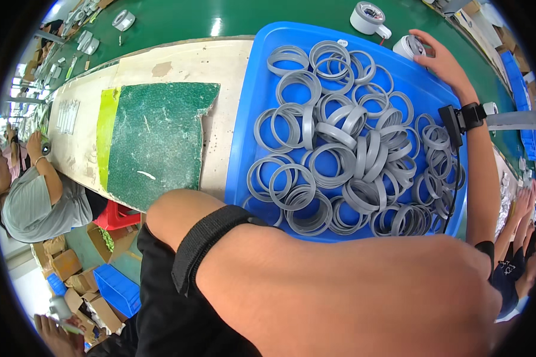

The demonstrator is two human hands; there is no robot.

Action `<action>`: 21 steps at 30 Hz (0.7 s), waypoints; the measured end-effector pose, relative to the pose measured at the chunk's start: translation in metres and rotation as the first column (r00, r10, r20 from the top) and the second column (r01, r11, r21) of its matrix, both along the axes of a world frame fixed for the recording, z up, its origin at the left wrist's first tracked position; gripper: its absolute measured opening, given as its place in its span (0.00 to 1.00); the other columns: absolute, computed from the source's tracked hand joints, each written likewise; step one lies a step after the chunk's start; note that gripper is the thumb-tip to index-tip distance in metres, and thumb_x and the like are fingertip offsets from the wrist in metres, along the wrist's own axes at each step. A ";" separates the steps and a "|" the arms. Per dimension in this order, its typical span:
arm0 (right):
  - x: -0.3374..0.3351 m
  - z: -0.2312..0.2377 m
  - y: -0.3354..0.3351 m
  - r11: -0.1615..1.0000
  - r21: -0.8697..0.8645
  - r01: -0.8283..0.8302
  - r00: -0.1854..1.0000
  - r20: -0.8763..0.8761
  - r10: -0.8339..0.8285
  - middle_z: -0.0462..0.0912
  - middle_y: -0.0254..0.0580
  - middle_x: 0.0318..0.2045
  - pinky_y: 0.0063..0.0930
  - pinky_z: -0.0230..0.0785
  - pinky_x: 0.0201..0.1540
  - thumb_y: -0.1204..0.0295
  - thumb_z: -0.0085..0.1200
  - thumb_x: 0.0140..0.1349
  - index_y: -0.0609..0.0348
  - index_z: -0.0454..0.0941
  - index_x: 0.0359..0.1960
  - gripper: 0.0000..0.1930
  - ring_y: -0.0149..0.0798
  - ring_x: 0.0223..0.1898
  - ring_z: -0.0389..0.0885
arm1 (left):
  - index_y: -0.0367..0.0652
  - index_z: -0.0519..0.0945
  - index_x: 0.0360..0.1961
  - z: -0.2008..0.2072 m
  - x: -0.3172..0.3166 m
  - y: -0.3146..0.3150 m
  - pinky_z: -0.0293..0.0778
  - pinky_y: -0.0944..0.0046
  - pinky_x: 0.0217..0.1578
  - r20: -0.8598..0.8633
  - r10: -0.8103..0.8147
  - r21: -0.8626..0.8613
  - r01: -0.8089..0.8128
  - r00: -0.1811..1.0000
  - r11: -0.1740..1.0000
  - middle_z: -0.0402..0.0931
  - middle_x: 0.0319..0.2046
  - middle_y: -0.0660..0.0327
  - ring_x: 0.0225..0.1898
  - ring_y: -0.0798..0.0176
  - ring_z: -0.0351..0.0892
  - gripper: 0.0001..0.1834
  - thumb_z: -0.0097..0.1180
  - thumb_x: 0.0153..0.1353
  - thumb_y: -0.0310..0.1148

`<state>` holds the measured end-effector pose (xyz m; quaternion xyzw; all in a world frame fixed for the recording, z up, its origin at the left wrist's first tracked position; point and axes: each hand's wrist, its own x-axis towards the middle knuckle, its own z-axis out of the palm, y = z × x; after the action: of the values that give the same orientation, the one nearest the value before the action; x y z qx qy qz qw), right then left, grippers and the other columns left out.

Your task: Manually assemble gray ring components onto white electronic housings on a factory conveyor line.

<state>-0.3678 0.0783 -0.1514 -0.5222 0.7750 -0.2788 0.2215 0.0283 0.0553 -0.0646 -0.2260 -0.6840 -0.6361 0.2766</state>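
At the far right, beyond the blue tray (239,140), my right hand (438,56) has its fingers curved around a small white round housing (408,47) with a grey rim. A black strap and small device (452,126) sit on that wrist, with a cable hanging from it. Many grey plastic rings (333,163) lie heaped and overlapping in the tray. Crossing in front, close to the camera, is my left forearm, banded by a black strap (205,241) near the elbow. My left hand (464,276) is blurred at the lower right, its fingers hidden.
Another white round housing (368,19) with a short handle stands past the tray on the green surface (220,21). A worn green mat (158,140) lies on the pale board to the left. A co-worker (41,196) sits at left, near cardboard boxes and a blue crate (116,288).
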 end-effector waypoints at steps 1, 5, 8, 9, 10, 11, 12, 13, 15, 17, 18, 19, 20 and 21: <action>0.000 0.001 0.001 0.999 -0.006 -0.049 0.998 -0.040 0.049 0.74 0.40 0.55 0.26 0.69 0.49 0.73 0.57 0.53 0.48 0.66 0.62 0.30 0.35 0.49 0.77 | 0.33 0.81 0.28 -0.003 -0.001 0.001 0.72 0.64 0.24 0.015 -0.008 0.009 0.008 1.000 1.000 0.75 0.28 0.48 0.23 0.55 0.76 0.07 0.56 0.48 0.25; -0.002 0.001 0.003 0.990 -0.070 -0.125 0.966 -0.236 0.106 0.72 0.40 0.56 0.29 0.64 0.57 0.73 0.56 0.52 0.49 0.68 0.60 0.30 0.36 0.54 0.73 | 0.32 0.81 0.28 -0.001 0.001 0.004 0.72 0.64 0.25 0.052 -0.036 0.015 0.035 0.998 0.999 0.75 0.28 0.47 0.24 0.55 0.76 0.08 0.57 0.48 0.25; 0.009 -0.002 -0.003 0.984 -0.055 -0.170 0.946 -0.288 0.147 0.74 0.39 0.56 0.29 0.62 0.60 0.72 0.57 0.52 0.50 0.70 0.59 0.28 0.36 0.56 0.72 | 0.32 0.80 0.29 0.000 -0.005 0.005 0.73 0.64 0.25 0.059 -0.061 0.022 0.060 0.996 0.998 0.75 0.28 0.47 0.24 0.55 0.76 0.08 0.57 0.47 0.26; 0.016 -0.003 -0.011 0.984 -0.046 -0.171 0.942 -0.302 0.150 0.74 0.39 0.56 0.29 0.62 0.60 0.72 0.57 0.52 0.51 0.70 0.59 0.28 0.37 0.56 0.72 | 0.32 0.80 0.29 0.001 -0.008 0.002 0.73 0.63 0.25 0.057 -0.068 0.014 0.067 0.996 0.998 0.75 0.28 0.47 0.24 0.55 0.76 0.08 0.57 0.47 0.26; 0.018 -0.004 -0.016 0.984 -0.036 -0.174 0.937 -0.313 0.154 0.74 0.39 0.56 0.28 0.61 0.60 0.72 0.57 0.51 0.51 0.69 0.58 0.28 0.37 0.57 0.72 | 0.32 0.80 0.29 0.002 -0.011 0.000 0.73 0.63 0.25 0.058 -0.072 0.007 0.071 0.996 0.997 0.75 0.28 0.47 0.25 0.55 0.76 0.08 0.57 0.47 0.26; 0.021 -0.010 -0.017 0.978 -0.078 -0.194 0.928 -0.337 0.158 0.74 0.39 0.56 0.29 0.63 0.59 0.72 0.57 0.51 0.51 0.69 0.58 0.29 0.39 0.56 0.73 | 0.32 0.80 0.29 0.004 -0.009 -0.002 0.73 0.63 0.26 0.075 -0.068 0.006 0.068 0.995 0.998 0.75 0.28 0.47 0.25 0.55 0.76 0.08 0.57 0.47 0.26; 0.020 -0.009 -0.018 0.977 -0.080 -0.198 0.930 -0.331 0.162 0.74 0.39 0.56 0.29 0.63 0.59 0.72 0.57 0.51 0.51 0.69 0.58 0.29 0.39 0.56 0.73 | 0.32 0.80 0.29 0.006 -0.007 -0.003 0.73 0.63 0.26 0.095 -0.062 0.004 0.061 0.994 0.998 0.75 0.28 0.47 0.25 0.54 0.76 0.08 0.57 0.47 0.26; 0.015 -0.005 -0.017 0.986 -0.059 -0.158 0.927 -0.353 0.127 0.74 0.40 0.56 0.29 0.63 0.58 0.72 0.58 0.51 0.50 0.69 0.58 0.29 0.40 0.55 0.74 | 0.32 0.80 0.29 0.007 -0.004 -0.005 0.73 0.63 0.26 0.116 -0.053 0.003 0.053 0.992 0.999 0.75 0.28 0.46 0.25 0.54 0.76 0.08 0.57 0.47 0.26; 0.008 -0.003 -0.017 0.994 -0.019 -0.107 0.935 -0.341 0.094 0.75 0.42 0.55 0.30 0.64 0.58 0.72 0.58 0.50 0.49 0.69 0.58 0.29 0.41 0.54 0.75 | 0.32 0.80 0.29 0.013 0.007 -0.010 0.73 0.63 0.26 0.169 -0.026 -0.010 0.028 0.985 1.000 0.75 0.28 0.46 0.25 0.54 0.76 0.08 0.57 0.47 0.26; 0.004 -0.004 -0.014 0.988 -0.068 -0.135 0.922 -0.373 0.101 0.77 0.43 0.53 0.30 0.65 0.57 0.72 0.59 0.50 0.49 0.69 0.58 0.29 0.41 0.53 0.76 | 0.32 0.80 0.29 0.017 0.014 -0.014 0.73 0.63 0.26 0.204 -0.009 -0.021 0.013 0.979 1.000 0.75 0.29 0.46 0.26 0.54 0.77 0.08 0.57 0.47 0.26; 0.000 -0.002 -0.010 0.983 -0.107 -0.152 0.904 -0.418 0.094 0.78 0.44 0.51 0.30 0.66 0.55 0.71 0.60 0.50 0.49 0.70 0.58 0.29 0.41 0.52 0.77 | 0.32 0.80 0.29 0.019 0.015 -0.015 0.73 0.63 0.26 0.211 -0.008 -0.024 0.014 0.977 1.000 0.75 0.29 0.46 0.26 0.54 0.77 0.08 0.57 0.47 0.26; 0.005 0.005 -0.009 0.984 -0.106 -0.146 0.898 -0.432 0.087 0.78 0.44 0.51 0.30 0.66 0.55 0.71 0.60 0.50 0.49 0.70 0.58 0.29 0.41 0.52 0.77 | 0.32 0.80 0.29 0.023 0.014 -0.017 0.73 0.63 0.26 0.208 -0.013 -0.027 0.019 0.978 0.999 0.75 0.29 0.46 0.26 0.54 0.77 0.08 0.57 0.47 0.26; 0.012 0.008 -0.010 0.987 -0.141 -0.081 0.902 -0.431 0.013 0.79 0.45 0.48 0.31 0.68 0.53 0.71 0.61 0.49 0.48 0.70 0.57 0.29 0.41 0.49 0.78 | 0.32 0.80 0.29 0.028 0.010 -0.018 0.73 0.63 0.27 0.199 -0.023 -0.030 0.030 0.980 0.999 0.75 0.29 0.46 0.26 0.54 0.77 0.09 0.57 0.47 0.27; 0.019 0.012 -0.010 0.984 -0.176 -0.012 0.900 -0.431 -0.066 0.80 0.45 0.46 0.31 0.69 0.51 0.70 0.63 0.49 0.47 0.71 0.57 0.30 0.42 0.47 0.80 | 0.32 0.80 0.29 0.034 0.005 -0.019 0.73 0.63 0.27 0.186 -0.039 -0.033 0.046 0.982 0.998 0.75 0.29 0.46 0.26 0.54 0.77 0.09 0.57 0.47 0.27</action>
<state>-0.3485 0.0681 -0.1395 -0.5777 0.7847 -0.2248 -0.0076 0.0338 0.0367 -0.0308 -0.1856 -0.7132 -0.6475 0.1939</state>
